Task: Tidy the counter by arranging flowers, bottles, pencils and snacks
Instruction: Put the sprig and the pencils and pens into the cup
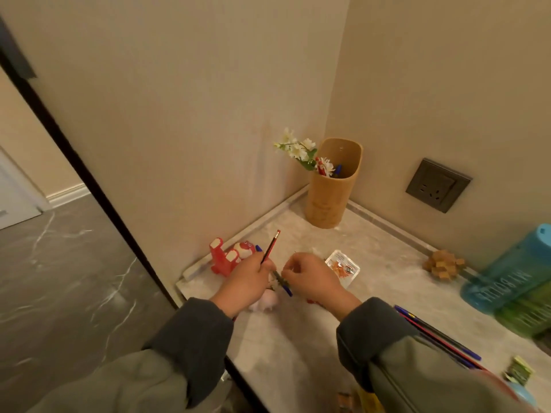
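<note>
Two hands are working close together at the near left edge of the tabletop [298, 338]. The left hand [247, 278] is gripping a red pencil [270, 247], its fingers [265, 268] curled round the lower end so the eraser is pointing up toward 1 o'clock, probably to keep it ready for dropping into a cup. The right hand [313, 275], just beside it at 3 o'clock, is pinching a blue pencil [286, 290] between thumb and fingertips; whether something green is lying along it I cannot tell. It looks as if the person is gathering pencils into one bunch.

The tan cup [328, 201] is standing in the corner at 12 o'clock, already holding white flowers [295, 147] and a few pencils, so it is likely serving as the home for these two. More loose pencils [438, 335] are lying at 4 o'clock, a snack pack [343, 268] is sitting just beyond the right hand, and two bottles [507, 272] are lying at 3 o'clock.
</note>
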`<state>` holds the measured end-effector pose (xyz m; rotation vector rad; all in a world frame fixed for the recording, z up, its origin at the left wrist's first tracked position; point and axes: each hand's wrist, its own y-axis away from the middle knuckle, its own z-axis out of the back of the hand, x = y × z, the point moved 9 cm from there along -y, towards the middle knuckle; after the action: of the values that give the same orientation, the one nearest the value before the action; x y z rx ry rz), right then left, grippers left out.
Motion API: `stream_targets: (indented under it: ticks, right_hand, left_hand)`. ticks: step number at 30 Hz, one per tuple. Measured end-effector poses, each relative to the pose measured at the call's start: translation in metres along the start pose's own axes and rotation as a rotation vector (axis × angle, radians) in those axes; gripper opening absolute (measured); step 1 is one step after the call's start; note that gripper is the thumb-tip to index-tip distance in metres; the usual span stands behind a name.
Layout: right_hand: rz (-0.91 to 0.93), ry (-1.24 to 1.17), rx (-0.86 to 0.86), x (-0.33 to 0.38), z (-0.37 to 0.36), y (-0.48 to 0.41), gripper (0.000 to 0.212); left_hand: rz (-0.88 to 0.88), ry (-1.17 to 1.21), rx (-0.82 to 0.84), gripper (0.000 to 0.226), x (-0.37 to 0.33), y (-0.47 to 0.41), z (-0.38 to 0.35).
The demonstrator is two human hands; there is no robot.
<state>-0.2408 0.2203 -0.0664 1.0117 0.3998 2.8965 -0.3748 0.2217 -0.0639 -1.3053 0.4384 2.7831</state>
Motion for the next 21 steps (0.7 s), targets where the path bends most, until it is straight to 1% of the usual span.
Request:
stream_targets:
  ticks: [2,3,5,7,10,14,18,21]
  right_hand:
    - [-0.007,0.241,0.017,-0.006,-0.014,0.000,0.013]
    - [0.000,0.319,0.010,-0.009,-0.020,0.001,0.016]
    - [0.003,0.388,-0.015,-0.013,-0.026,0.002,0.019]
    - [-0.008,0.394,-0.015,-0.017,-0.029,0.001,0.025]
    - [-0.040,0.350,-0.015,-0.021,-0.022,0.000,0.034]
    - [-0.051,0.157,-0.062,-0.020,-0.001,0.009,0.035]
    - [-0.019,-0.003,-0.045,-0.016,0.012,0.026,0.033]
    - [-0.006,-0.064,0.006,-0.023,0.019,0.042,0.029]
  left_hand:
    - [0.065,0.064,0.005,0.021,0.011,0.001,-0.002]
    - [0.083,0.101,0.011,0.021,0.015,0.001,-0.003]
    - [0.110,0.163,0.025,0.021,0.021,0.002,-0.008]
    - [0.131,0.184,0.045,0.020,0.023,0.002,-0.011]
    - [0.145,0.221,0.074,0.022,0.016,0.002,-0.015]
    - [0.189,0.420,0.091,0.024,-0.002,-0.002,-0.022]
    - [0.121,0.536,0.086,0.026,-0.036,-0.015,-0.031]
    - [0.078,0.609,0.085,0.027,-0.062,-0.023,-0.044]
